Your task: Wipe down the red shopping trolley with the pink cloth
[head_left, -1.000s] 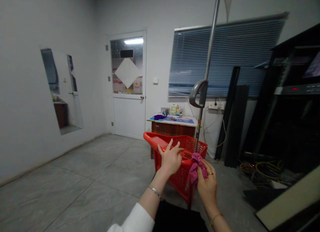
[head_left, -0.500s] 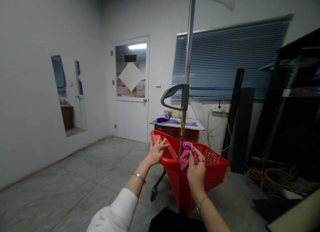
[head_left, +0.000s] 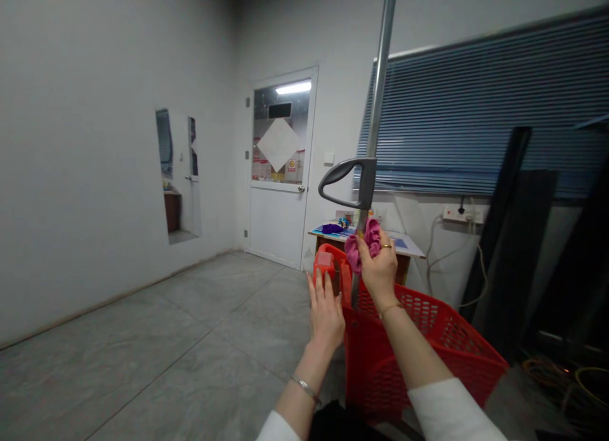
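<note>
A red plastic basket (head_left: 380, 371) with perforated sides is in front of me, and an upright metal pole (head_left: 379, 98) rises from it. Partway up the pole sits a grey loop handle (head_left: 349, 182). My right hand (head_left: 382, 266) grips a crumpled pink cloth (head_left: 353, 254) against the pole, just below that handle. Fingers stretched out, my left hand (head_left: 327, 311) lies on the basket's near left rim, its tips at a paler pink-red block (head_left: 325, 261). Part of the pole is hidden behind the cloth and my right hand.
Behind the basket stands a small desk (head_left: 410, 253) with a purple cloth (head_left: 332, 228) on it. A white door (head_left: 276, 222) and a wall mirror (head_left: 179, 174) are further left. Dark panels (head_left: 533, 238) lean by a power strip (head_left: 460, 214) at right, with loose cables (head_left: 547, 374) below.
My right hand has raised the pink cloth from the basket rim onto the pole. My left hand has shifted along the rim, its fingers now pointing forward. The view has turned left.
</note>
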Available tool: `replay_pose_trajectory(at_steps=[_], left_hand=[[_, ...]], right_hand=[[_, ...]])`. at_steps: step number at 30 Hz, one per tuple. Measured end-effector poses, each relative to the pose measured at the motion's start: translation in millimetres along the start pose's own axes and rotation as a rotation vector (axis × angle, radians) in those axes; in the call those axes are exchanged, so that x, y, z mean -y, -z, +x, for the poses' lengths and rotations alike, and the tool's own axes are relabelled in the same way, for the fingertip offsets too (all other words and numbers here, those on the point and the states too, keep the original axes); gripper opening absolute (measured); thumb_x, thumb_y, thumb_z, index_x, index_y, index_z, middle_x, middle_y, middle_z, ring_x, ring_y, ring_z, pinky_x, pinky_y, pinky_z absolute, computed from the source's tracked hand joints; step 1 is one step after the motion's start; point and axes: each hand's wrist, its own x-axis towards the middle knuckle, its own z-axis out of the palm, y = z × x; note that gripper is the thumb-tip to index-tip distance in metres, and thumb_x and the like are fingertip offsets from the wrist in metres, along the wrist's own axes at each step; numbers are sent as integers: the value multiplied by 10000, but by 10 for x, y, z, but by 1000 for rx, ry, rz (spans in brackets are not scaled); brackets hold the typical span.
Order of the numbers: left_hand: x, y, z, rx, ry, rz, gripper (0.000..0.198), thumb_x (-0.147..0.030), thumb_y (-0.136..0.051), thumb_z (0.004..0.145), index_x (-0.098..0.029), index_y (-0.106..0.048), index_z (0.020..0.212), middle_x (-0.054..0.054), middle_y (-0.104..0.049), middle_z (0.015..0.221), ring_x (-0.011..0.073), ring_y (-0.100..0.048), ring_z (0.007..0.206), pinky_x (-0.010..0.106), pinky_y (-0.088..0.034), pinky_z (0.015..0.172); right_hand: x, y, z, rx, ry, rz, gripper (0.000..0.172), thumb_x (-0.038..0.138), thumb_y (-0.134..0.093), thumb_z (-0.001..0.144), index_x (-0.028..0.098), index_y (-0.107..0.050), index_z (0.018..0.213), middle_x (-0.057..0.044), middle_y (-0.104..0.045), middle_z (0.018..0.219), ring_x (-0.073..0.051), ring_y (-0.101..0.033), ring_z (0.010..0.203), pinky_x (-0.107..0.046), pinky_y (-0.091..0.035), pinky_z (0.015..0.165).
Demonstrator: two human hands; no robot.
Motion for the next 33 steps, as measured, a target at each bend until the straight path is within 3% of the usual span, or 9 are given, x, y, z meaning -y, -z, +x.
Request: replay_pose_trajectory(at_steps=[4, 6, 13, 20, 27, 33], left_hand=[[23, 33, -1, 27, -41, 35, 622, -177, -344, 976, -121, -97, 1544, 149, -84, 1621, 303, 85, 1467, 561, -257, 1181], [39, 41, 4, 39, -58, 36, 623, -177, -342, 977, -135, -92, 1546, 137, -102, 1621, 289, 74, 1473, 535, -267, 1185], [84, 26, 14, 41, -62, 33, 628, -208, -337, 991, -193, -59, 1553, 111, -133, 1621, 284, 18, 1484, 523, -289, 1180], [97, 23, 13, 42, -62, 50, 597, -235, -332, 999, -188, -107, 1549, 109, -221, 1600, 281, -75, 1486, 514, -317, 1168], [93, 27, -7, 45, -58, 68, 603, -243, -336, 1002, -183, -95, 1551, 105, -190, 1609, 276, -67, 1488, 501, -311, 1175], [76, 51, -16, 33, -65, 99, 626, -242, -346, 999, -207, -59, 1554, 104, -227, 1599, 283, -103, 1482, 496, -344, 1159]], right_hand=[[-207, -20, -589, 16, 27, -160, 545, 528, -483, 908, 186, -505, 1332, -134, -572, 1146, -243, -567, 1061, -398, -478, 907], [-236, -35, -704, -5, 74, -201, 523, 486, -477, 922, 187, -491, 1351, -140, -572, 1164, -247, -557, 1079, -414, -477, 925], [4, -152, -123, -58, 250, -266, 540, 384, -414, 956, 205, -386, 1464, -155, -496, 1357, -281, -435, 1256, -487, -384, 1068], [-191, -71, -618, -15, 349, -368, 569, 302, -432, 950, 232, -315, 1502, -139, -497, 1388, -286, -435, 1255, -479, -434, 1033], [-10, -120, -183, -36, 384, -413, 529, 227, -392, 948, 238, -372, 1477, -117, -472, 1436, -295, -390, 1311, -505, -406, 1054], [-198, -11, -661, 49, 401, -411, 542, 194, -389, 949, 265, -348, 1485, -113, -505, 1412, -289, -393, 1331, -505, -420, 1038]])
